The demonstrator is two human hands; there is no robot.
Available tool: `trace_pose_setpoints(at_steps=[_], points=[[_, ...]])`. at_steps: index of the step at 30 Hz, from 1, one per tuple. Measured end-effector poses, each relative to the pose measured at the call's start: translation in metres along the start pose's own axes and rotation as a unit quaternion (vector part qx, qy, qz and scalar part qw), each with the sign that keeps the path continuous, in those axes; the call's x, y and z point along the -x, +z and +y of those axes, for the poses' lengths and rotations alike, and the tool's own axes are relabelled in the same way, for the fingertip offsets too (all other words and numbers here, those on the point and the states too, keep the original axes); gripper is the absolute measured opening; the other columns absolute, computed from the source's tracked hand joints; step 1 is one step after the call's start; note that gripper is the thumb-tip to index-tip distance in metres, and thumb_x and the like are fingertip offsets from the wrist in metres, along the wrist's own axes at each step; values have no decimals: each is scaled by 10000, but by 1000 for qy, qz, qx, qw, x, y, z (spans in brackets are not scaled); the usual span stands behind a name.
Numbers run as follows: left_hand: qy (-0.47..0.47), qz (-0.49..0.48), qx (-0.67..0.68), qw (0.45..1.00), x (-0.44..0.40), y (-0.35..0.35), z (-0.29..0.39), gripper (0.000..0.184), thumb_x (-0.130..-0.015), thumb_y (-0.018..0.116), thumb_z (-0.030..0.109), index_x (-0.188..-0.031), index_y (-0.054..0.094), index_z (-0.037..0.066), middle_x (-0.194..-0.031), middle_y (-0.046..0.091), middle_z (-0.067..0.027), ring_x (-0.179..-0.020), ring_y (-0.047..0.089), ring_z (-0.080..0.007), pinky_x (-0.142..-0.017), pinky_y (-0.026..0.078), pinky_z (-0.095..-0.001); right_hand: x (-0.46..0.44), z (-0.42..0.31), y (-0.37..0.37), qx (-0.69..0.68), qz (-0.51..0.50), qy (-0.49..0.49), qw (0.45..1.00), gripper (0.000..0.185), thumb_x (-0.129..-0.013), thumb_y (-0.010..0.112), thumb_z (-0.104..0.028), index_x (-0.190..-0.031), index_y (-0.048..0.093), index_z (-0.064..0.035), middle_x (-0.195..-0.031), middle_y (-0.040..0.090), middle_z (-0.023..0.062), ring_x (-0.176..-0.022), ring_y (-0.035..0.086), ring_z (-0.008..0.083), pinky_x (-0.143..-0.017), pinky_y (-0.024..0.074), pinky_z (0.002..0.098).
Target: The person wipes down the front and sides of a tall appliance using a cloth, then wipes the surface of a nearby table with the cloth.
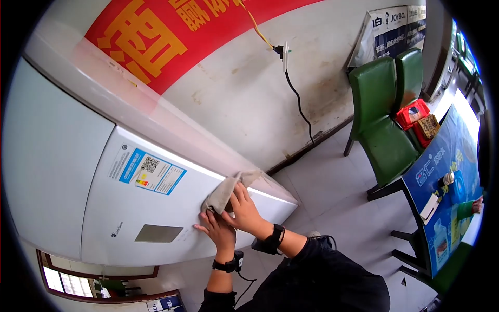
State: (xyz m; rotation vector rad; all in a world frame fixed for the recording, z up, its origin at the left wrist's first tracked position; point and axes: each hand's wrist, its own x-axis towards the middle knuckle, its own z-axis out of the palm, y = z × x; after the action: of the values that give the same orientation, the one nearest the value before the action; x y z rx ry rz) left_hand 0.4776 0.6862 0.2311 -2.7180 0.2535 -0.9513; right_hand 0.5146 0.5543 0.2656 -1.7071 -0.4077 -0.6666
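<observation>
A grey-beige cloth (pixel 222 193) lies bunched against the edge of a white appliance (pixel 197 221) that carries a blue and white energy label (pixel 153 170) and a grey rectangular panel (pixel 158 233). My right hand (pixel 244 210) presses on the cloth, its fingers bent over the near part. Just left of it, my left hand (pixel 218 231) has its fingertips at the cloth's lower edge, thumb spread out over the white surface. The two hands touch or nearly touch. Both wrists wear black bands, and a cable hangs from the left one.
Green chairs (pixel 382 125) stand at the right beside a blue-topped table (pixel 442 171), with red boxes (pixel 416 115) near its corner. Another person's hand (pixel 477 205) rests at the table's far side. A black cable (pixel 299 101) runs down the wall from a socket (pixel 285 56).
</observation>
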Motion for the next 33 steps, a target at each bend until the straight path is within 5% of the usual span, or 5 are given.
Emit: trace_pose_setpoints(at_steps=[4,10,15,26,33], points=[[36,35,-5,999,23,50,5,352,-788,470,195,-1094,467,21,-1235,338,-145,-1248,162,-317,-943,-37,-610,30,30,2,16,-17,53,998,608,-663,615,-174,-1154,340,56,-1180,320,254,-1113,318,413,-935,301,418],[101,-157,35,982,44,74,46,310,-787,448,156,-1057,499,12,-1226,405,-125,-1212,277,-285,-919,25,-641,91,98,18,47,34,166,984,533,-634,602,-122,-1092,380,39,-1060,397,237,-970,395,401,-846,338,437],[104,-259,102,955,67,84,50,542,-705,454,23,-1237,351,34,-1323,290,-11,-1249,221,-157,-961,90,-579,131,147,34,55,13,199,978,531,-616,619,-103,-1072,387,39,-1025,412,229,-933,404,395,-816,344,436],[145,-223,133,955,134,62,-60,509,-679,481,26,-1184,416,14,-1340,258,-16,-1266,180,-177,-963,112,-564,167,76,108,121,-4,207,971,546,-641,636,-114,-1089,369,44,-1217,255,323,-1112,280,471,-935,277,457],[161,-237,130,949,177,50,-126,531,-696,487,113,-1210,388,25,-1299,323,-63,-1264,185,-219,-957,167,-539,189,17,161,111,-56,226,966,584,-685,630,-207,-1142,344,17,-1232,232,312,-1056,369,449,-846,392,403]])
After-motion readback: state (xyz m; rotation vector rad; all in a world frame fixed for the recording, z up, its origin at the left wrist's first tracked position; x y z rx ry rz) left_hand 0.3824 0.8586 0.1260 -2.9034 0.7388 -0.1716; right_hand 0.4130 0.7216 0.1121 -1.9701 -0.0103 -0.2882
